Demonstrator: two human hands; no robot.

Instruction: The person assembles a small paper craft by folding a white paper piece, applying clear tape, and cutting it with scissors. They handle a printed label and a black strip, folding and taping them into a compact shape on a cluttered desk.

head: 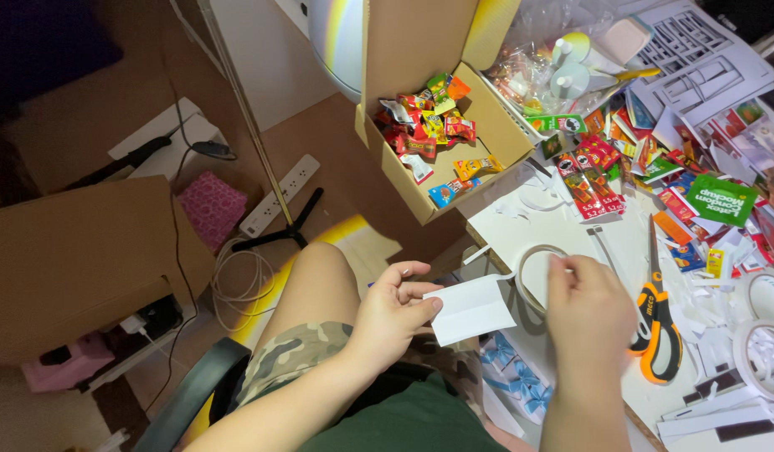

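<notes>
My left hand (395, 310) pinches the left edge of a small folded white paper piece (470, 310) held over my lap. My right hand (589, 311) grips a roll of clear tape (533, 272) at the white table's front edge (508, 230). A strip from the roll reaches the paper's top right corner. My fingers cover the right side of the roll.
Orange-handled scissors (657, 322) lie just right of my right hand. An open cardboard box (496, 125) holds several snack packets (424, 125). Colourful packets (596, 167), paper scraps, and more tape rolls (763, 351) crowd the table. A power strip (278, 197) and cables lie on the floor.
</notes>
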